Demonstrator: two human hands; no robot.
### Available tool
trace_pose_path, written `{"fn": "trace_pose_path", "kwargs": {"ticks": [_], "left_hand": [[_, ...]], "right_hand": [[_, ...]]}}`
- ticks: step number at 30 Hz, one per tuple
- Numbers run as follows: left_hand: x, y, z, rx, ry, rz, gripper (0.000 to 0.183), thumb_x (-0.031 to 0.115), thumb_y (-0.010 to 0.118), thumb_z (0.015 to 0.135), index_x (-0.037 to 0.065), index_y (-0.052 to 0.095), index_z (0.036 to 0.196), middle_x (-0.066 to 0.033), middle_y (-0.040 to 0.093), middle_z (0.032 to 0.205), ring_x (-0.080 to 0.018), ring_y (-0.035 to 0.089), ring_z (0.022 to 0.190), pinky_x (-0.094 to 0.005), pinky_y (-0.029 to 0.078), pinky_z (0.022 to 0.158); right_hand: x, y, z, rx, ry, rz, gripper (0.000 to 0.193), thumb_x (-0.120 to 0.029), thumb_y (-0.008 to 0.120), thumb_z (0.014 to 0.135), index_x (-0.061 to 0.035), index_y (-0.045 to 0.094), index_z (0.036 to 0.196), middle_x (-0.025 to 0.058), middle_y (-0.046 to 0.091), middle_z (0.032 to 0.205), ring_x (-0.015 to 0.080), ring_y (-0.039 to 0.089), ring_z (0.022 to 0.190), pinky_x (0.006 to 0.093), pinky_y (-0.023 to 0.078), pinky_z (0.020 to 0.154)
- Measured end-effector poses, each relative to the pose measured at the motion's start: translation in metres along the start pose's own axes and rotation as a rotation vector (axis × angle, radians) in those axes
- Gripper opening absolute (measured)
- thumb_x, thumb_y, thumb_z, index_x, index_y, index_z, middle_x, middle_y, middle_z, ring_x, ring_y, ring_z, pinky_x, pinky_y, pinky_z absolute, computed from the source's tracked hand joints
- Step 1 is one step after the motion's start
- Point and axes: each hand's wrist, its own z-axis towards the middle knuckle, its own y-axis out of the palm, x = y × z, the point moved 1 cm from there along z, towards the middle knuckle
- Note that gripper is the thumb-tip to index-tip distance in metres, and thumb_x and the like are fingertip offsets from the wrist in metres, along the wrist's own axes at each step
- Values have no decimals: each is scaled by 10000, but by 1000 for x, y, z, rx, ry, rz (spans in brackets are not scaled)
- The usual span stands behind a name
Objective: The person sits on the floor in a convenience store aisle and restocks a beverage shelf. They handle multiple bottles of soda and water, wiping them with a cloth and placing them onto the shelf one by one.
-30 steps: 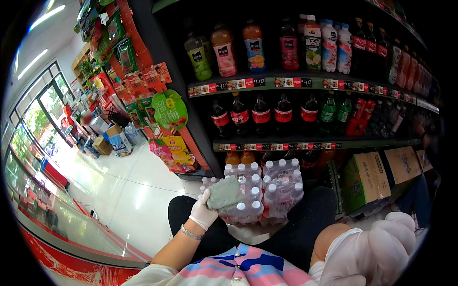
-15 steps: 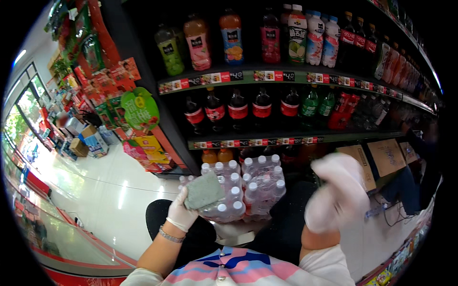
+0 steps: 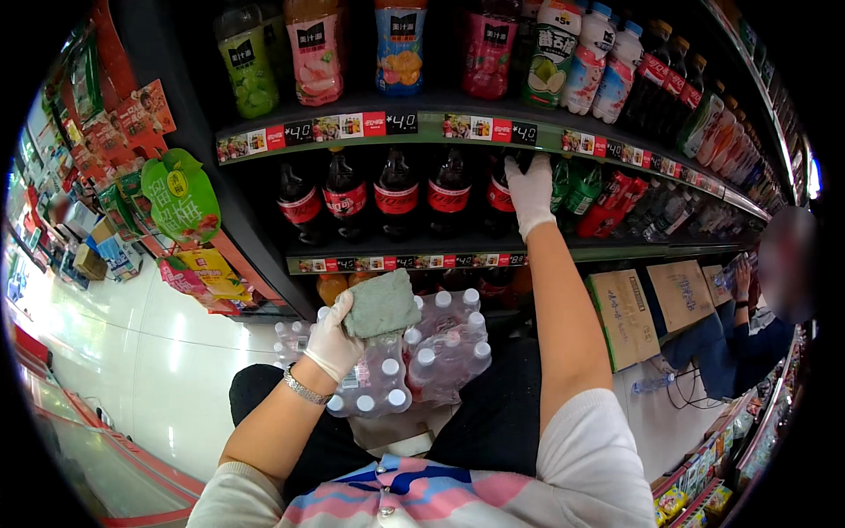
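Observation:
My left hand (image 3: 335, 342), in a white glove, grips a folded grey-green cloth (image 3: 382, 304) by its left edge, above shrink-wrapped packs of white-capped bottles (image 3: 447, 344). My right hand (image 3: 532, 195), also gloved, reaches into the middle shelf just under the upper shelf's edge. Its thumb and fingers are spread apart, beside the neck of a red-labelled cola bottle (image 3: 501, 195) and left of the green bottles (image 3: 583, 187). Whether the fingertips touch a bottle cannot be made out.
Juice bottles (image 3: 401, 53) line the upper shelf, behind a price strip (image 3: 352, 126). Cardboard boxes (image 3: 623, 317) lie at the right, where another person (image 3: 764, 352) sits close to the shelf. Hanging snack packets (image 3: 180, 195) edge the shelf's left end.
My right hand has gone from above my right knee up and forward into the middle shelf. The view has shifted closer to the shelves. My left hand still holds the cloth.

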Motion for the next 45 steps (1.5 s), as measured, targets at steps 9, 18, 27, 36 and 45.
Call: {"fn": "trace_pose_path", "kwargs": {"ticks": [9,18,27,36,45], "left_hand": [[1,-20,22,71,-22,-71,386,284,459,979,60,475,1293,-68,536,1290,-224,483,1225,-374,367,1054],[-14,-18,8,18,186,354,524,397,448,972,-6,450,1306,-124,521,1281,-225,531,1121,-340,432,940],[-37,45,-43,-511,732,828,451,195,344,986,18,389,1399,-144,412,1433,-293,382,1328,-335,253,1104],[-17,11,-43,-631,385,1072,360,297,438,997,65,508,1264,-52,596,1173,-124,550,1070,-297,442,908],[-36,-12,-22,-593,-369,-42,425,320,416,987,34,499,1291,-101,603,1209,-201,605,1068,-345,471,955]], "right_hand": [[24,12,-10,125,-118,-109,407,-237,700,825,68,577,1064,155,620,1105,272,563,1033,339,457,862],[-74,-35,-99,-7,-117,350,153,-55,646,863,-30,603,1008,47,648,1053,105,575,859,251,467,784],[-164,-56,-189,-382,164,555,48,-73,563,918,-37,595,917,39,659,927,106,590,856,248,450,818],[-180,-46,-219,-950,250,1009,196,-172,664,847,-24,586,949,99,649,931,187,614,923,332,483,863],[-126,-33,-193,-616,429,1467,213,-267,593,902,-61,577,950,97,627,905,265,591,940,418,460,911]]}}
